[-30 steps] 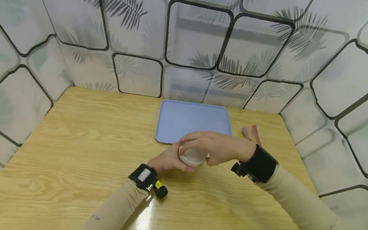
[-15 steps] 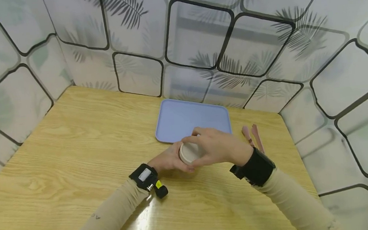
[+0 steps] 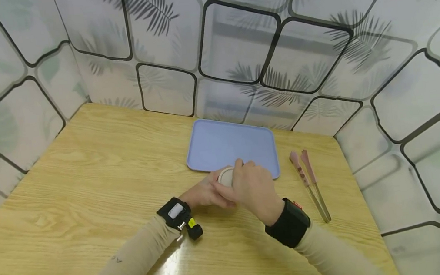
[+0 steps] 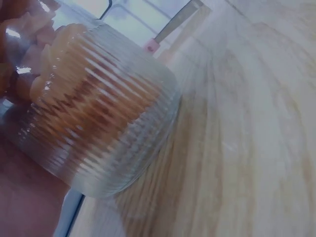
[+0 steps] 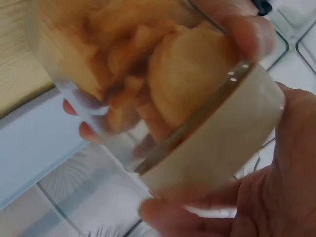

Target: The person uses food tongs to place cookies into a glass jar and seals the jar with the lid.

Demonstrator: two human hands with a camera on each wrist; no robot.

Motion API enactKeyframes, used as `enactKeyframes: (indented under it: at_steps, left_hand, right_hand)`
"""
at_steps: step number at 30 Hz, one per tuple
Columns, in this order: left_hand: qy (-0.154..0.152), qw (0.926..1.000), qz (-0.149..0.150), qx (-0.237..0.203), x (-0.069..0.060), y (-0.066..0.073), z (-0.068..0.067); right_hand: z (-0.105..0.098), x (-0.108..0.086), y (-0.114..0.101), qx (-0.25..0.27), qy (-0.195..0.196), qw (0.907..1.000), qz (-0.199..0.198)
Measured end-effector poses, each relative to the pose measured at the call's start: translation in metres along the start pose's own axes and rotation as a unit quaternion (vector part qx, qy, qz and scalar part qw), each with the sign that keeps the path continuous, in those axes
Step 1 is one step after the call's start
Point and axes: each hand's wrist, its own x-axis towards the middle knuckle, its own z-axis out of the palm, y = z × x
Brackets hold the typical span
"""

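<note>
In the head view, my left hand (image 3: 207,195) wraps round a jar from the left, and my right hand (image 3: 257,191) grips its pale lid (image 3: 225,177) from the right. Ribbed clear glass forms the jar (image 4: 113,113), which tilts just over the table in the left wrist view. Orange-brown, chip-like pieces (image 5: 190,74) fill much of it. The right wrist view has the beige lid (image 5: 222,140) seated on the jar's mouth, with the right thumb and fingers around its rim. Left fingertips (image 5: 247,34) curl over the glass.
A blue tray (image 3: 228,143) lies behind the hands, near the patterned wall covering (image 3: 231,40). To the right, metal tongs with pink ends (image 3: 311,182) rest on the wooden table (image 3: 102,178). Wall coverings also border the left and right sides.
My right hand has turned about the lid, its wrist swinging down and toward me, so more of the tongs shows. The left hand has stayed almost still on the jar.
</note>
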Motion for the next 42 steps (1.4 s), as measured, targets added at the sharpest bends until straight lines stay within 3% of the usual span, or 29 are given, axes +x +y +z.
enactKeyframes:
  at_steps: [2, 4, 8, 14, 17, 23, 29, 35, 39, 42]
  left_hand:
    - [-0.006, 1.0000, -0.001, 0.002, 0.000, -0.001, -0.001]
    - [-0.015, 0.9999, 0.000, 0.000, 0.001, -0.002, -0.001]
    - [-0.029, 0.9996, -0.007, 0.005, 0.002, -0.003, -0.002]
    - [-0.036, 0.9983, -0.030, 0.035, 0.001, 0.003, -0.005]
    - [-0.043, 0.9977, -0.039, 0.034, 0.000, 0.004, -0.006]
    - [-0.055, 0.9975, -0.038, 0.021, 0.000, 0.003, -0.005]
    - [-0.024, 0.9991, -0.022, 0.027, 0.000, -0.001, 0.000]
    - [0.023, 0.9953, -0.010, 0.093, -0.003, 0.000, 0.006]
    - [0.022, 0.9930, -0.004, 0.116, -0.006, 0.002, 0.005]
    - [0.012, 0.9945, -0.009, 0.104, -0.008, 0.002, 0.002]
  right_hand:
    - [-0.004, -0.002, 0.003, -0.003, -0.008, 0.9995, -0.031]
    - [-0.011, -0.003, 0.010, 0.040, -0.039, 0.9962, -0.066]
    - [-0.027, -0.004, 0.029, 0.144, -0.113, 0.9769, -0.109]
    - [-0.025, 0.002, 0.045, 0.163, -0.160, 0.9575, -0.175]
    - [-0.015, 0.004, 0.046, 0.177, -0.164, 0.9535, -0.180]
    - [-0.001, 0.000, 0.042, 0.175, -0.121, 0.9628, -0.166]
    - [0.009, -0.004, 0.037, 0.107, -0.037, 0.9767, -0.182]
    - [0.011, -0.009, 0.033, 0.082, -0.021, 0.9818, -0.170]
    - [0.014, -0.011, 0.029, 0.072, -0.003, 0.9834, -0.166]
    - [0.019, -0.009, 0.028, 0.080, 0.000, 0.9821, -0.170]
